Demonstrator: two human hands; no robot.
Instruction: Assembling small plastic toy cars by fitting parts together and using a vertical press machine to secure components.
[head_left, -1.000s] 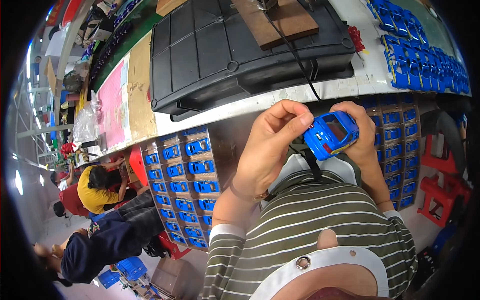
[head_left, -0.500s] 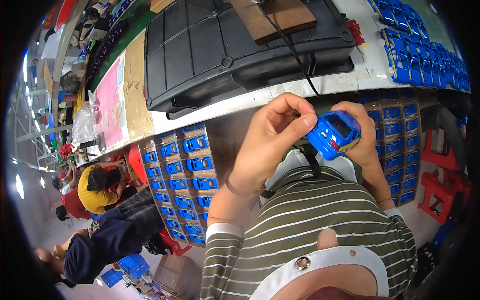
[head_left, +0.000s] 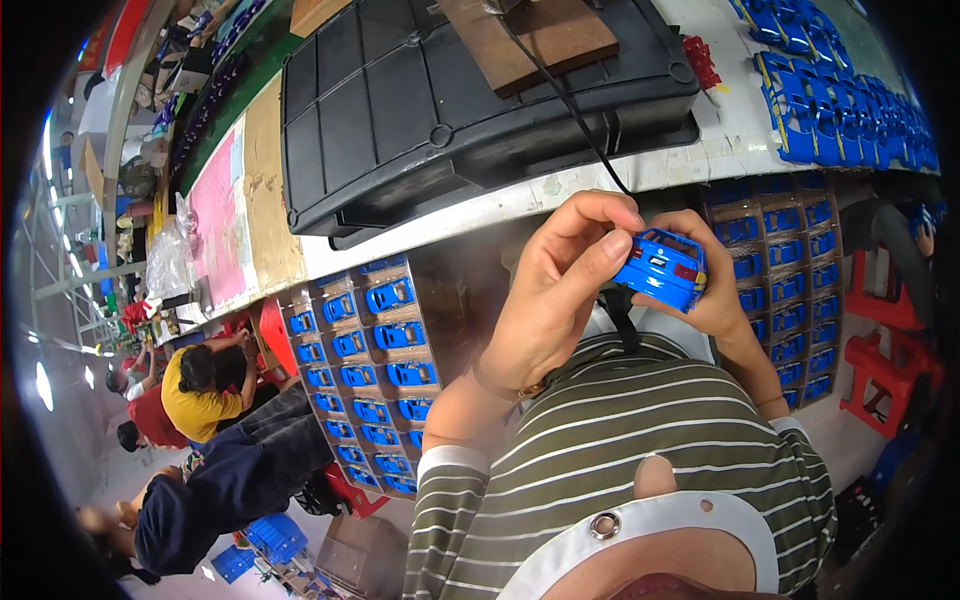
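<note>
A blue toy car body [head_left: 660, 270] with a dark red tail light is held up in front of my striped shirt. My right hand [head_left: 715, 260] wraps round its far side, fingers closed on it. From the other side, my left hand [head_left: 570, 265] pinches the shell's left rear corner between thumb and bent index finger. A bit of dark red shows at that thumb tip; whether a separate small part sits under it, I cannot tell. The shell's rear end faces me, and its underside is hidden.
A large black plastic bin [head_left: 450, 110] covers much of the white bench, with a brown board [head_left: 530, 45] and dark cable on it. Compartment trays [head_left: 375, 370] of blue car bodies flank me. More blue shells [head_left: 840, 110] line the bench's right. Red stools [head_left: 885, 380] stand right; co-workers sit left.
The car body has been turned in my right hand, so its rear end now faces me more squarely. My left thumb and index finger stay at its corner.
</note>
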